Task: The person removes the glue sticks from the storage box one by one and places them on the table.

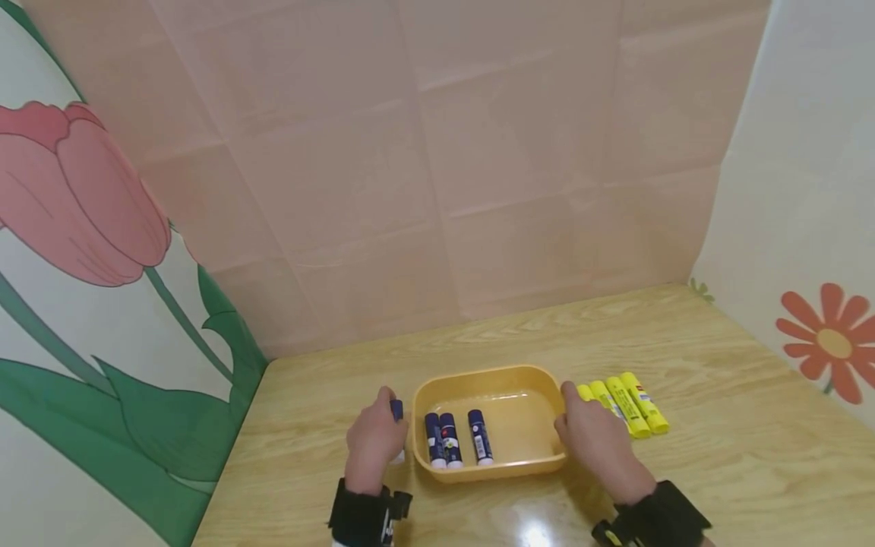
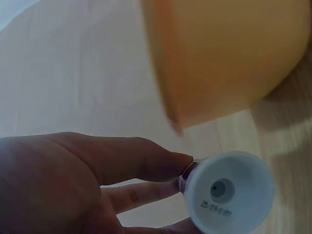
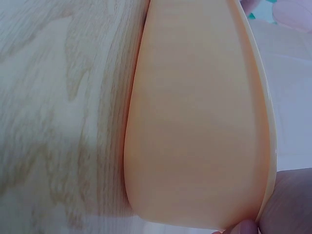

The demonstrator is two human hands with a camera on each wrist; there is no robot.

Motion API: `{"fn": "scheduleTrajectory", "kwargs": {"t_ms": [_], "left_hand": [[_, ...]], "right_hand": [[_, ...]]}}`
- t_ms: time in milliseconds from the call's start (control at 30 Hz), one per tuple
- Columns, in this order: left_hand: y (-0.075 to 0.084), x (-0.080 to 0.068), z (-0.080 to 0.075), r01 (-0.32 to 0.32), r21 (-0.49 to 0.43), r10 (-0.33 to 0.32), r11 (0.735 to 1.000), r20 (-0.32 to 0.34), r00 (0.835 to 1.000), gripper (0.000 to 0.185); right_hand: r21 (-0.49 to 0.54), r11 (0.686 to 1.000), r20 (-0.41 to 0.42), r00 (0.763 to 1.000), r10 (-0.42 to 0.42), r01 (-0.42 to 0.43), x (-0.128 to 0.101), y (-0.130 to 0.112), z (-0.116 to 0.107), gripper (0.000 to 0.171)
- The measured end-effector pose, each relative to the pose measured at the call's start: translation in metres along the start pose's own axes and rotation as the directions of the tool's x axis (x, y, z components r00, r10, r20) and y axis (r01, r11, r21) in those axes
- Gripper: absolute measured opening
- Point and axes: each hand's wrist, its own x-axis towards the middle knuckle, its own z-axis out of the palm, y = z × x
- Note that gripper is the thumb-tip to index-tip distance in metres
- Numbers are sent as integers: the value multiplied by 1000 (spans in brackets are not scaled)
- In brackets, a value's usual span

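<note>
The left hand grips a blue glue stick at 9 o'clock of the yellow tray, fingers curled round its barrel; its white base faces the wrist camera. The stick is likely light, rigid and smooth; hold it mid-barrel. The right hand grips the tray's rim at 3 o'clock. Three blue sticks lie in the tray's left half; its right half is free. Four yellow sticks lie just beside the right hand. The wooden table has open room at 12 o'clock.
</note>
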Motion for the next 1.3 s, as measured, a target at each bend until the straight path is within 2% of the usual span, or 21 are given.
{"fn": "scheduleTrajectory", "kwargs": {"t_ms": [233, 500, 700, 933, 1300], "left_hand": [[-12, 11, 18, 49, -4, -49, 999, 55, 997, 41], [-19, 15, 34, 108, -5, -107, 994, 104, 989, 43], [-19, 15, 33, 119, -16, -116, 993, 103, 988, 44], [-21, 14, 32, 101, -21, -99, 995, 97, 990, 43], [-21, 13, 30, 109, -40, -103, 993, 125, 987, 42]], "right_hand": [[1, 1000, 15, 1000, 14, -14, 0, 1, 0, 37], [-2, 1000, 6, 1000, 0, 0, -2, 0, 1, 36], [-4, 1000, -2, 1000, -10, 10, -1, -2, 0, 35], [-2, 1000, 4, 1000, -8, 8, -2, -4, -1, 33], [-6, 1000, -2, 1000, -7, 7, -3, -5, -1, 34]]}}
